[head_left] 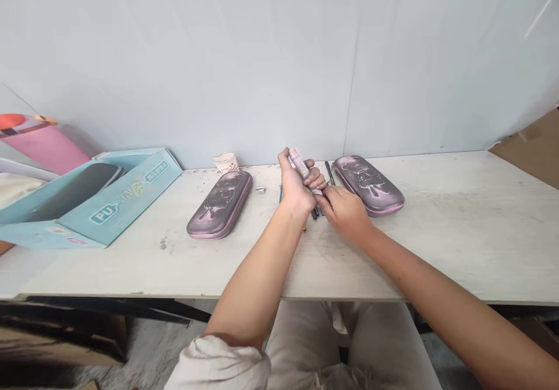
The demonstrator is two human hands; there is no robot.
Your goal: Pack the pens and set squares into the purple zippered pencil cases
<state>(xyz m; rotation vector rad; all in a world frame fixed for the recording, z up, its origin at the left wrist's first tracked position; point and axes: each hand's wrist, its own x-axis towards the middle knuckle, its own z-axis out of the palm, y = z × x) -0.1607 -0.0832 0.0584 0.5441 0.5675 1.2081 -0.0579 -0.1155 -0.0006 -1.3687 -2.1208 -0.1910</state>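
Observation:
My left hand (296, 185) grips a slim pastel tube (300, 166), perhaps a pen, upright in its fist near the middle of the table. My right hand (343, 212) comes in from the right, its fingertips closed on the tube's lower end. Several dark pens (317, 208) lie beneath my hands, partly hidden. Another dark pen (329, 172) rests beside a mauve embossed pencil case (369, 186), just past my right hand. A matching case (220, 205) lies to the left of my left hand, and a small metal piece (261, 190) sits between them.
A folded light-blue printed box (98, 204) sits at the table's left end, with a pink object (43, 146) behind it. A paper cup (226, 163) stands against the pale wall (279, 58). The white table's front edge (131, 295) runs below my forearms.

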